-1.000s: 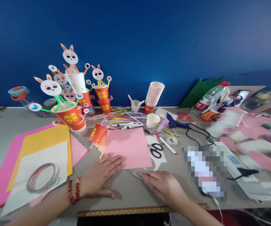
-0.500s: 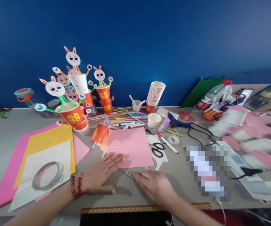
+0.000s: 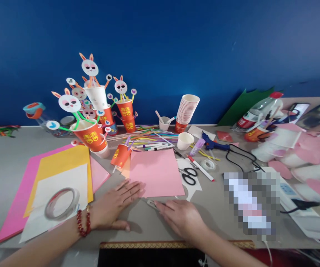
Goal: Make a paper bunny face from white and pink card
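A sheet of pink paper (image 3: 157, 174) lies flat on the grey table in front of me. My left hand (image 3: 119, 204) is spread flat, palm down, its fingertips at the sheet's lower left corner and its thumb stretched out on the table. Just below the sheet's near edge, my right hand (image 3: 180, 217) is closed around what looks like a slim, pale utility knife (image 3: 152, 203). The knife's tip points left, towards my left fingers; most of its body is hidden in my grip. Black-handled scissors (image 3: 189, 176) rest on white paper scraps to the right of the sheet.
Yellow sheets (image 3: 62, 163) and a tape roll (image 3: 61, 203) lie left. Rabbit-faced cups (image 3: 89, 135) stand behind, beside a tipped red cup (image 3: 121, 155). Pens, a cup stack (image 3: 187, 109), a blue glue gun (image 3: 215, 144), a power strip (image 3: 293, 207) and pink-and-white pieces fill the right side.
My left hand has drawn slightly left and towards me along the sheet's edge. My right hand keeps its grip on the knife near the same place. The whole view has shifted a little.
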`<act>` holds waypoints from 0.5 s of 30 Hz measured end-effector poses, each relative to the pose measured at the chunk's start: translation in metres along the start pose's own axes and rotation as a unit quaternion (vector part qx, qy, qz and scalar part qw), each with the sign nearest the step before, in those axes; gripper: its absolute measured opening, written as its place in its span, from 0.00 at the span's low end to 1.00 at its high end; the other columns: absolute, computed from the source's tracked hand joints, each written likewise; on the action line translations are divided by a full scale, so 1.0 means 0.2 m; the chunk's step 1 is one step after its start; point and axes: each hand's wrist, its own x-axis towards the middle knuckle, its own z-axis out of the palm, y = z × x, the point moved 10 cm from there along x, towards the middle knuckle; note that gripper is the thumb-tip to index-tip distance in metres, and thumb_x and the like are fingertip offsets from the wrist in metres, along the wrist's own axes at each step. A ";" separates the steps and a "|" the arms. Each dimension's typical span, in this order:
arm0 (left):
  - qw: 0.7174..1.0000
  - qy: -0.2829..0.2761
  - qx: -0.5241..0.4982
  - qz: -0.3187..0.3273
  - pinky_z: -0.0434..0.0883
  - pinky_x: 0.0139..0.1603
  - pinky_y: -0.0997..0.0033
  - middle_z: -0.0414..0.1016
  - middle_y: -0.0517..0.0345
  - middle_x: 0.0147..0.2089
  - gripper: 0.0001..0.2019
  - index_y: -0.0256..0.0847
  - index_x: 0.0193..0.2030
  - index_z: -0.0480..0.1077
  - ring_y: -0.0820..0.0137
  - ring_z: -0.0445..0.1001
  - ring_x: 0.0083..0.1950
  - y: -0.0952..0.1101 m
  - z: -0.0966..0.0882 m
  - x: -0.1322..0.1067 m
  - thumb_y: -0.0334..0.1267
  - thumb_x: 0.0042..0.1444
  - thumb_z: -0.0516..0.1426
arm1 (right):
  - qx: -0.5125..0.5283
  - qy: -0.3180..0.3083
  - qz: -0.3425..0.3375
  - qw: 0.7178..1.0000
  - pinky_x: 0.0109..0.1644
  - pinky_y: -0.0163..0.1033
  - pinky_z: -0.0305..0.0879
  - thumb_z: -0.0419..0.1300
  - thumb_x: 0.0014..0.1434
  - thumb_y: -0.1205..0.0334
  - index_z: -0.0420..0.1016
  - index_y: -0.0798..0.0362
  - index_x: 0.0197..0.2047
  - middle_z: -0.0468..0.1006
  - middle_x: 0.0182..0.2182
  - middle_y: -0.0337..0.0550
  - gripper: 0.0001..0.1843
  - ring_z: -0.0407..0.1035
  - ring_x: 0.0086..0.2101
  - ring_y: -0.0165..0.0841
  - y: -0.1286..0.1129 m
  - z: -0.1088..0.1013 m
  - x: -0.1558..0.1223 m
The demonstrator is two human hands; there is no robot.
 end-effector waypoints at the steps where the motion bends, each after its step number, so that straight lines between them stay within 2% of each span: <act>1: 1.000 0.001 -0.004 0.001 0.37 0.73 0.51 0.38 0.47 0.76 0.51 0.42 0.74 0.28 0.55 0.42 0.75 0.00 0.00 0.00 0.66 0.56 0.50 | 0.001 0.001 -0.004 1.000 0.27 0.35 0.58 0.51 0.66 0.64 0.75 0.50 0.54 0.78 0.28 0.41 0.17 0.69 0.25 0.31 -0.01 0.01 0.01; 6: 1.000 0.006 -0.017 0.006 0.36 0.73 0.50 0.38 0.47 0.76 0.50 0.42 0.74 0.30 0.54 0.42 0.75 -0.01 -0.02 0.00 0.65 0.57 0.51 | 0.000 0.004 -0.002 1.000 0.28 0.34 0.58 0.53 0.65 0.64 0.74 0.51 0.54 0.79 0.29 0.42 0.17 0.70 0.25 0.30 -0.05 0.02 0.03; 11: 1.000 0.000 -0.028 0.003 0.38 0.74 0.53 0.37 0.49 0.76 0.45 0.42 0.74 0.30 0.56 0.40 0.75 -0.06 -0.08 -0.04 0.63 0.62 0.47 | 0.006 0.014 0.005 1.000 0.27 0.34 0.57 0.53 0.65 0.64 0.74 0.50 0.55 0.79 0.28 0.41 0.17 0.70 0.25 0.31 -0.05 0.01 0.04; 15: 1.000 0.012 -0.004 0.005 0.35 0.74 0.53 0.42 0.52 0.75 0.44 0.46 0.74 0.33 0.57 0.44 0.75 -0.09 -0.09 -0.07 0.62 0.61 0.49 | 0.011 0.015 0.005 1.000 0.28 0.33 0.57 0.54 0.64 0.65 0.74 0.50 0.55 0.79 0.28 0.42 0.17 0.70 0.25 0.30 -0.04 0.00 0.03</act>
